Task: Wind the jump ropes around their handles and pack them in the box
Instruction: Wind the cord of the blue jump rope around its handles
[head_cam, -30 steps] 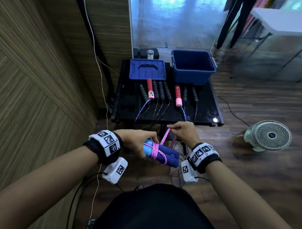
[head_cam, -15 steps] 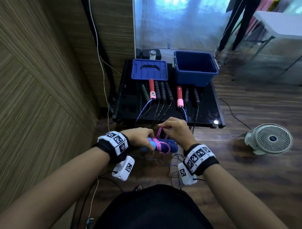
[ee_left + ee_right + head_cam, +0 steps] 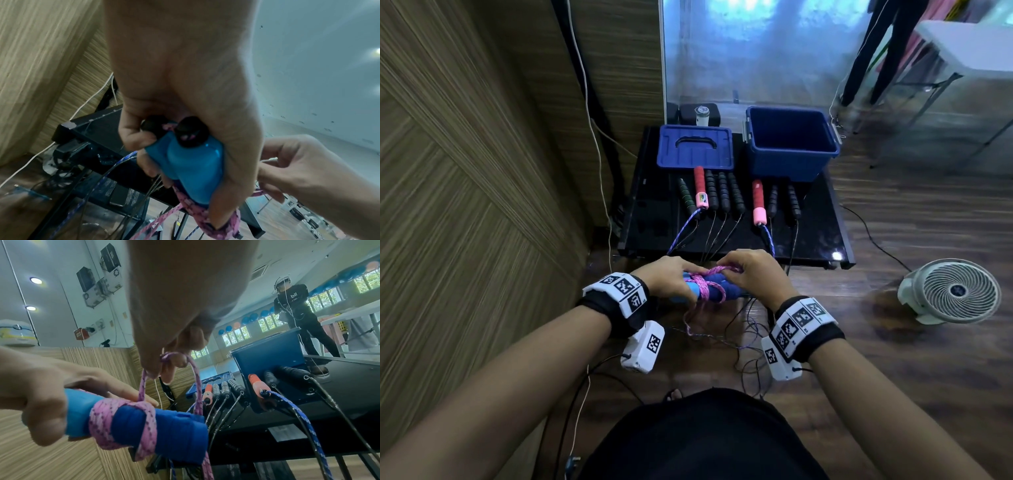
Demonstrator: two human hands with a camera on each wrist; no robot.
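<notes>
My left hand [image 3: 671,277] grips the two blue handles [image 3: 164,426] of a jump rope, held side by side in front of my body. Pink rope [image 3: 121,420] is wound around them in several turns. My right hand [image 3: 751,270] pinches a loop of the pink rope [image 3: 170,357] just above the handles. In the left wrist view the handles [image 3: 191,165] show end-on in my left hand [image 3: 185,146], with my right hand [image 3: 308,170] beside them. A loose rope tail [image 3: 693,320] hangs down. The open blue box [image 3: 791,142] stands at the table's back right.
On the black table [image 3: 822,236] lie several more jump ropes with red [image 3: 758,202] and black handles [image 3: 722,192], ropes trailing over the front edge. A blue lid [image 3: 695,147] lies left of the box. A white fan [image 3: 952,294] stands on the floor at right. A wood wall runs along the left.
Both hands moved forward and closer to the table edge with the handles. My right hand dropped from holding the rope taut above to pinching a loop close over the handles.
</notes>
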